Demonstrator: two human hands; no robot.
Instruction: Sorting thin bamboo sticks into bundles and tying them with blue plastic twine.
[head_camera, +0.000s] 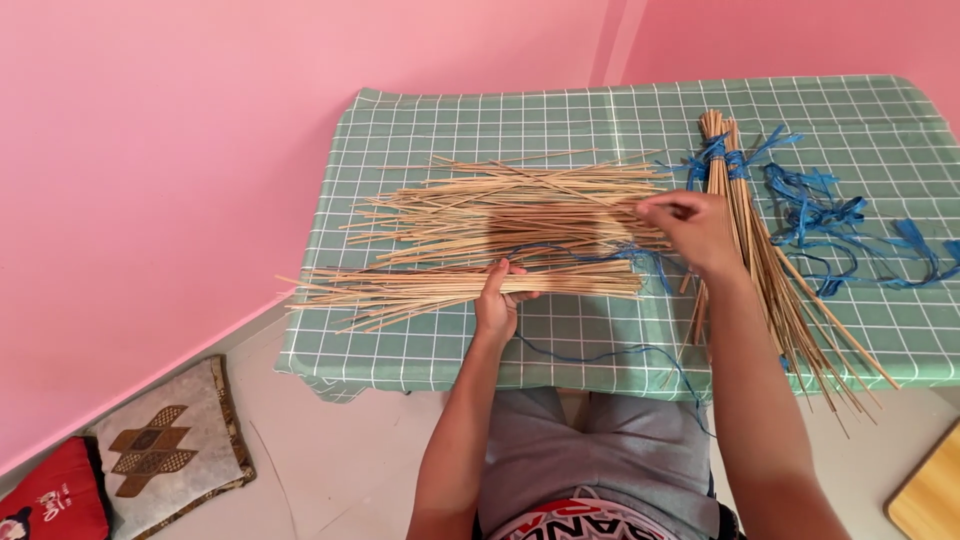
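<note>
Sticks in a thin pale bundle (470, 285) lie on the green checked tablecloth (420, 350), near its front edge, with their long axis running left to right across the person's body. The left hand (497, 305) comes up from below that front edge and closes round this bundle near its middle: the thumb lies over the top and the other fingers curl underneath, so the sticks are clasped, not merely touched. The bundle's left ends fan out past the cloth's left edge; its right ends stop just short of the right hand.

Beyond the held bundle, farther from the person, a larger loose heap of sticks (520, 205) lies on the same left-to-right axis, its ends ragged and splayed. The right hand (695, 230) sits at the right end of that heap, fingertips drawn together in a pinch on what seems to be a stick end or two; exactly what they grip is too small to tell.

Right of the right hand, a tied bundle of sticks (760, 260) lies on a different axis, running from the far side of the cloth toward the person and fanning out over the front edge. Blue plastic string (820, 215) binds its far end and trails in loops farther right. A thin blue strand (600, 355) also hangs over the front edge between the two hands. On the floor left of the cloth lie two cushions (170, 445).
</note>
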